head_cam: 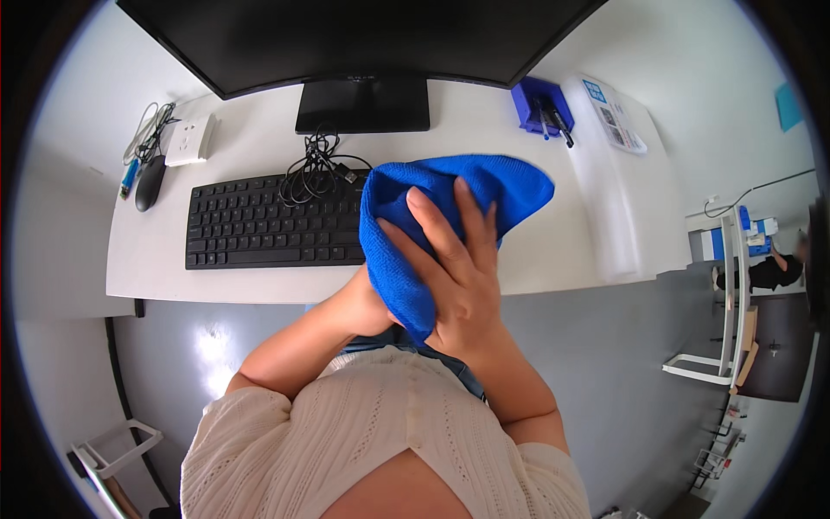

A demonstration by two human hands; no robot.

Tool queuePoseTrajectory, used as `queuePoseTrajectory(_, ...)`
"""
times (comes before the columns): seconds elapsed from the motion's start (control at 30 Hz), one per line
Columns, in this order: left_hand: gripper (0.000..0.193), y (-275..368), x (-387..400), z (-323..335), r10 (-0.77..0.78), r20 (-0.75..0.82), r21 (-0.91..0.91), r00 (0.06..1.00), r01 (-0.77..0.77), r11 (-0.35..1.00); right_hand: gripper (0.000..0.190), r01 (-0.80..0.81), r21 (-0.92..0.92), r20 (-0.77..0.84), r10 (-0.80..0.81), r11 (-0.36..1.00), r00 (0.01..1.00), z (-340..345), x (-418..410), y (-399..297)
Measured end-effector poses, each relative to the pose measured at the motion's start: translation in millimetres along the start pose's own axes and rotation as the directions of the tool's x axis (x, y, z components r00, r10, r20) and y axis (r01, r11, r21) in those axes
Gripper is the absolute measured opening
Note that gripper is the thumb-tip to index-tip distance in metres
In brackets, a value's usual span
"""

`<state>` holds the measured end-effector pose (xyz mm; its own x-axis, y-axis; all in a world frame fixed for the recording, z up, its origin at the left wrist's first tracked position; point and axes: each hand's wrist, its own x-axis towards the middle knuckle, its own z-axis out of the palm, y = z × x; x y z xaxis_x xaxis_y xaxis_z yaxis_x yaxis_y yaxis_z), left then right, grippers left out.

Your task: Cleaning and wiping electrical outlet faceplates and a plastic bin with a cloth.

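Observation:
A blue terry-like cloth (402,243) is bunched between my two hands, above the desk's front edge and the right end of the keyboard. My right hand (463,279) lies over its top, the fingers spread and pressing into the folds. Below the cloth is my left hand (375,308); its wrist and back show at the left, while its fingers are hidden under the fabric. One flap of the cloth hangs out to the right, past my fingertips. The black keyboard (259,227) is partly covered by the cloth in this view.
A coiled black USB cable (318,159) rests on the keyboard. Behind stands a monitor (363,45). To the left are a mouse (151,183) and a white power socket (188,141). A blue bin (525,104) holds pens. Clear plastic sheeting (613,214) covers the desk's right side. A person (775,269) is far right.

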<state>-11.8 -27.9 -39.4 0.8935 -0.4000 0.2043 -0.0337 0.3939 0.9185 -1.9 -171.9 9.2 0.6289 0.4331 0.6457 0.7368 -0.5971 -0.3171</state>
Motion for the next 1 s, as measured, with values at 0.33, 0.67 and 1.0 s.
queuePoseTrajectory(0.33,0.063,11,-15,24,-0.112,0.14,0.301,0.984,0.066,0.951,0.02,-0.086,0.166,-0.135,0.11,0.982,0.985,-14,18,21)
queuePoseTrajectory(0.67,0.057,23,12,34,-0.191,-0.041,-0.605,0.981,0.128,0.786,0.054,-0.514,0.75,-0.257,0.899,0.417,0.354,-9,3,76)
queuePoseTrajectory(1.0,0.06,-16,5,16,0.082,-0.044,-0.379,0.996,-0.092,0.921,0.053,-0.088,-0.016,0.081,0.089,0.996,0.993,14,-24,-16)
